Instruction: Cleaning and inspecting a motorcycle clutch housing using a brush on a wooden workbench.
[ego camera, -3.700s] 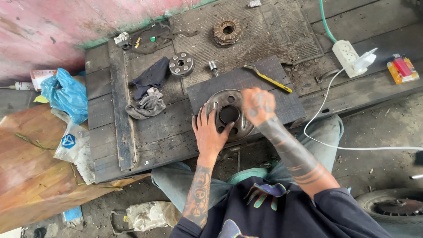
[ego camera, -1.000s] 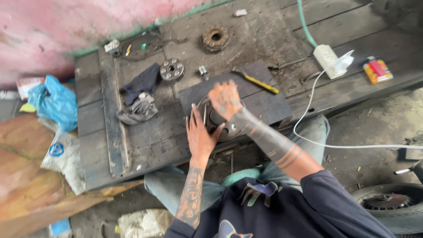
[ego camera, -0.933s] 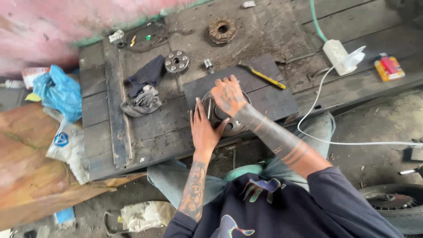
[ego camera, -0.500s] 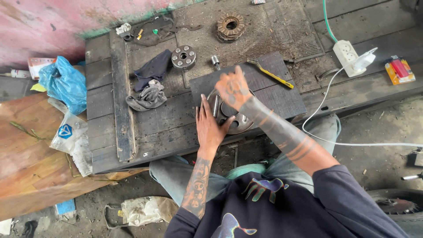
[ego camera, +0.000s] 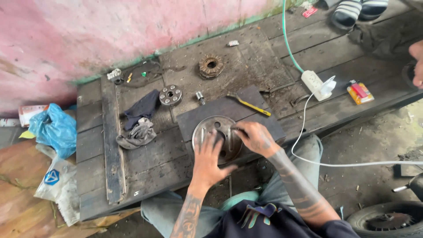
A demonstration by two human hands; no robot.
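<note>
A round metal plate [ego camera: 210,128] with holes and upright studs lies on a dark board [ego camera: 246,105] atop the wooden platform. My left hand [ego camera: 210,159] rests flat on the plate's near side, fingers spread. Curled at the plate's right edge, my right hand [ego camera: 252,137] pinches a small part I cannot make out. Both forearms reach in from the bottom of the head view.
Behind the board lie a yellow-handled tool [ego camera: 249,105], a small bolt [ego camera: 200,97], a round flange [ego camera: 170,95] and a toothed ring [ego camera: 210,66]. Rags [ego camera: 139,122] lie to the left, a white power strip [ego camera: 314,83] and lighter [ego camera: 359,92] to the right. Another person's hand [ego camera: 416,57] shows at the right edge.
My right hand came down from above the plate's centre to its right edge. My left hand slid onto the plate. The camera view moved closer and tilted up.
</note>
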